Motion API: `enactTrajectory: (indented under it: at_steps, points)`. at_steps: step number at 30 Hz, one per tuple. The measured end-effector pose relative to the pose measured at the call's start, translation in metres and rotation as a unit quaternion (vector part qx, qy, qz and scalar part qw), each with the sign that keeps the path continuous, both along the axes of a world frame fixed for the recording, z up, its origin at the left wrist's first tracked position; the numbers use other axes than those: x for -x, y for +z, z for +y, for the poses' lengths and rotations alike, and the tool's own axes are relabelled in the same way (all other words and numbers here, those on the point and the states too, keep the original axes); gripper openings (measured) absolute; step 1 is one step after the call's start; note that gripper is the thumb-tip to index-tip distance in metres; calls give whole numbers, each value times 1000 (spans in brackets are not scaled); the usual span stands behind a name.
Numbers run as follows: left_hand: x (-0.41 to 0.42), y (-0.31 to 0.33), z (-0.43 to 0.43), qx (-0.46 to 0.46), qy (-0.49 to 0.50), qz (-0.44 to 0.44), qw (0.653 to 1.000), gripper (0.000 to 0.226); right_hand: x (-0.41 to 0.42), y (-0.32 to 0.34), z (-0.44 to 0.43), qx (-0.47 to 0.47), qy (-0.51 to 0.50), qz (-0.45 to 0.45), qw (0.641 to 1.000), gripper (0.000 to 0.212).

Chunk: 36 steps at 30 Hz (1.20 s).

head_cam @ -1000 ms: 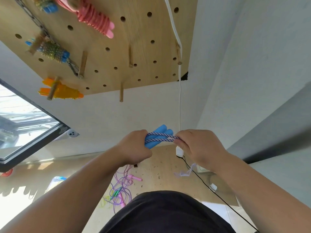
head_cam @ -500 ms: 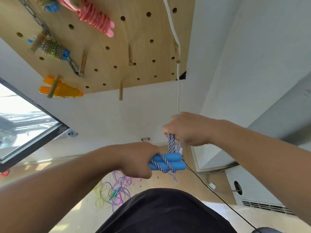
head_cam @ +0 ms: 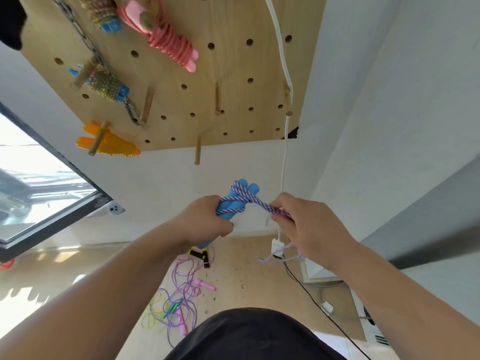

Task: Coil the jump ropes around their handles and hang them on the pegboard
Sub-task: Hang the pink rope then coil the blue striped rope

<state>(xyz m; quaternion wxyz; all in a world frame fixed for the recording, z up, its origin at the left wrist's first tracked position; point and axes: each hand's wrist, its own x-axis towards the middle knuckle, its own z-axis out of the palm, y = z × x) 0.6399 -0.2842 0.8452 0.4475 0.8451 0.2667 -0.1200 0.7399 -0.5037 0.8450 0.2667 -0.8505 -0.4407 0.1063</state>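
Observation:
My left hand grips two blue foam handles held together, tips pointing up toward the wall. A purple-and-white braided rope wraps over the handles, and my right hand pinches it taut to the right. The rope's loose frayed end hangs below my right hand. Above, the wooden pegboard carries coiled ropes: a pink one, an orange one and beaded blue-handled ones. Bare wooden pegs stick out near its lower edge.
Loose jump ropes in purple, pink, green and yellow lie tangled on the wooden floor below. A white cable runs down the pegboard's right side to a plug. A black wire crosses the floor. A window is at left.
Both hands rose from lower down. The handles tilted from sideways to pointing up, and my right hand dropped from above them to their right, pulling the rope across.

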Motion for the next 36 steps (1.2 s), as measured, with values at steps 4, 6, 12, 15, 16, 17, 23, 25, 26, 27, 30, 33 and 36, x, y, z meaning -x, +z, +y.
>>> enactTrajectory:
  at_steps: [4, 6, 12, 15, 16, 17, 23, 25, 26, 27, 30, 33, 36]
  points:
    - [8, 15, -16, 151, -18, -23, 988, 25, 5, -3, -7, -73, -42, 144, 986, 15]
    - [9, 23, -18, 225, -35, -35, 973, 24, 7, 5, -7, -128, -41, 251, 959, 15]
    - [11, 30, -27, 499, -117, -16, 859, 25, 0, 19, 1, -246, -11, 490, 836, 34]
    - [8, 23, -38, 626, -140, -6, 768, 26, 6, 23, 14, -272, 40, 512, 814, 61]
    - [7, 20, -40, 654, -147, -4, 742, 27, 7, 24, 17, -284, 33, 511, 811, 59]
    - [5, 17, -41, 676, -153, 0, 721, 27, 6, 24, 21, -294, 19, 511, 808, 47]
    - [1, 9, -44, 716, -143, 22, 683, 27, 8, 25, 34, -267, -48, 553, 788, 15]
    - [0, 7, -44, 724, -135, 20, 676, 26, 7, 27, 37, -274, -50, 557, 782, 13]
    - [-1, 7, -44, 726, -131, 15, 675, 26, 5, 27, 39, -280, -43, 557, 781, 16]
    - [-1, 6, -44, 727, -130, 12, 674, 25, 3, 25, 41, -285, -36, 554, 782, 21]
    - [-1, 0, -35, 711, -127, 9, 691, 32, 0, 19, 46, -298, -37, 522, 798, 30]
    - [1, -4, -23, 617, -52, 42, 784, 49, -5, 8, 45, -293, -61, 473, 829, 31]
    - [-1, 1, -24, 344, 52, -14, 938, 62, -8, 0, 43, -287, -95, 411, 860, 17]
